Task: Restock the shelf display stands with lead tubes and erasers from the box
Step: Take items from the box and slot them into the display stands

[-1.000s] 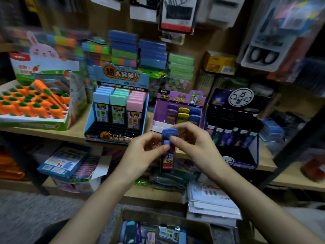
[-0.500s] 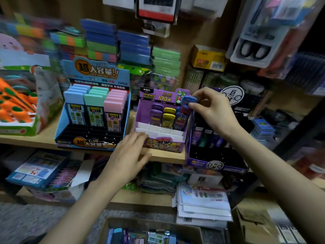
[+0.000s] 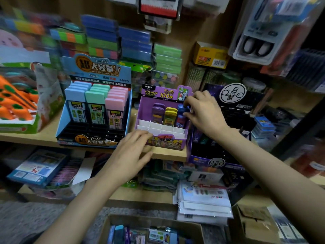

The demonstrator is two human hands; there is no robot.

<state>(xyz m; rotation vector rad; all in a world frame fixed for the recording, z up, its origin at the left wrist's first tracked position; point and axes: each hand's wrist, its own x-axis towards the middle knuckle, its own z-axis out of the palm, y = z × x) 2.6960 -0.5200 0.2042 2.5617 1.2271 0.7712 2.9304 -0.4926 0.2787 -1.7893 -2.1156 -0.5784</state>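
Head view, mid-frame: right hand (image 3: 205, 111) grip pinched on blue lead tube (image 3: 179, 119), upright in right column of purple display stand (image 3: 165, 140), likely seating it. Left hand (image 3: 131, 152) grip released, fingers laid on stand's front edge, probably steadying. Box (image 3: 198, 228) bottom centre.

Purple stand (image 3: 159, 143): "ULTRAMAN", "100"; blue stand (image 3: 98, 73): "24PCS".

The scene is taken by a single wide-angle camera worn on the head, aimed forward and down at a wooden shelf (image 3: 47, 132) from close range. The purple lead-tube display stand (image 3: 167, 142) is framed near the centre, while the cardboard box (image 3: 158, 220) below is cut off by the bottom edge.
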